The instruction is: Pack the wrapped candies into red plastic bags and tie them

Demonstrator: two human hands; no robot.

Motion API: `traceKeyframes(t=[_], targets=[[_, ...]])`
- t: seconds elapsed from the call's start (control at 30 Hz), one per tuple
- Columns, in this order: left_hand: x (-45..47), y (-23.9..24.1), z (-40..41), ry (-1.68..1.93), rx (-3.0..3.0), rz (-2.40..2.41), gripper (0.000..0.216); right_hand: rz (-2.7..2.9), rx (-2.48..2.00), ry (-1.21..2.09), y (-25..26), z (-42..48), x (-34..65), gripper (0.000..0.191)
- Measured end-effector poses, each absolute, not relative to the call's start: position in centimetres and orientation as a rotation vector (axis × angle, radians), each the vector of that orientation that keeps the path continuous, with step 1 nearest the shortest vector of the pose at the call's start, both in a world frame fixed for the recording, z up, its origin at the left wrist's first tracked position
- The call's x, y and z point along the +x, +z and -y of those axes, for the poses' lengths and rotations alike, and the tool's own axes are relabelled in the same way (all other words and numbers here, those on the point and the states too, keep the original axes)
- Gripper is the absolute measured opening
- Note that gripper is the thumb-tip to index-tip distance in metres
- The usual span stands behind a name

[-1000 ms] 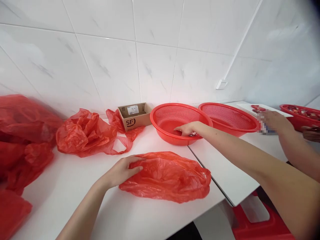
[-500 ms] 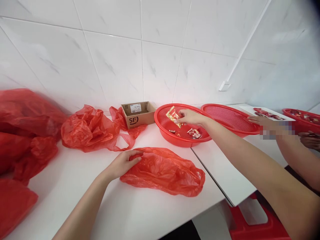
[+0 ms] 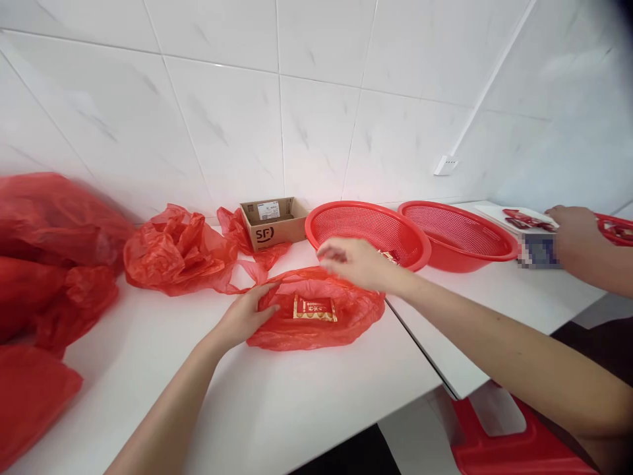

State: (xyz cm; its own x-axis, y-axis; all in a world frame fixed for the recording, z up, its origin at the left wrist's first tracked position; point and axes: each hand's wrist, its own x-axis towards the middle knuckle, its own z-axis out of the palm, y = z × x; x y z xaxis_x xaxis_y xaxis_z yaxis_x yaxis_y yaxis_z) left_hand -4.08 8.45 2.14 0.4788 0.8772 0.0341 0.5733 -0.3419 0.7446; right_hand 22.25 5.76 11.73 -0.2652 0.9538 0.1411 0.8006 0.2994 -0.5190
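Here the left hand (image 3: pixel 242 318) is resting at the left edge of a thin, translucent red plastic bag (image 3: pixel 297 340), thumb and fingers parted around its mouth; whether they are pinching the film, I cannot tell. And inside that bag, a flat, rectangular red-and-gold foil packet (image 3: pixel 315 308) is lying printed face up, with the bag itself sitting gaping on the smooth white table (image 3: pixel 306 409)!

The right hand (image 3: pixel 357 262), fingertips blurred, is hovering over the bag's far side, fingers loosely bent and released. Just behind it, a round red plastic colander (image 3: pixel 370 216) is holding a few small wrapped pieces (image 3: pixel 388 256) near its front right rim. A second perforated red plastic colander (image 3: pixel 455 227) is standing right beside it.

Over to the left, an open brown cardboard box (image 3: pixel 277 232) is sitting near crumpled red plastic bags (image 3: pixel 178 257). At far right, a co-worker's hand (image 3: pixel 576 218) is reaching beside a white board-like surface (image 3: pixel 492 212) bearing dark red packets (image 3: pixel 529 221).
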Motion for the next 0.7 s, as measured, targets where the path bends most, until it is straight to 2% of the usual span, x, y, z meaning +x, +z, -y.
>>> traceKeyframes(t=[0.13,0.23,0.3,0.4,0.6,0.7], targets=[[-3.8,2.4,-8.2,0.64,2.221,-1.266,0.052,2.1,-1.938,0.29,12.8,-10.2,26.9,0.034],[-3.7,2.8,-7.7,0.602,2.346,-1.347,0.048,2.213,-2.048,0.487,11.3,-12.5,29.4,0.058],[-3.7,3.0,-7.4,0.545,2.409,-1.393,0.046,2.308,-2.036,0.637,9.9,-13.3,29.9,0.066],[-3.9,3.3,-7.3,0.511,2.451,-1.441,0.045,2.384,-2.028,0.75,8.4,-13.9,29.5,0.058],[-4.4,3.2,-7.9,0.524,2.406,-1.537,0.048,2.312,-2.016,0.731,7.9,-14.1,29.4,0.018],[-4.5,2.9,-8.2,0.581,2.238,-1.611,0.055,2.209,-1.947,0.66,9.1,-14.1,29.9,0.015]])
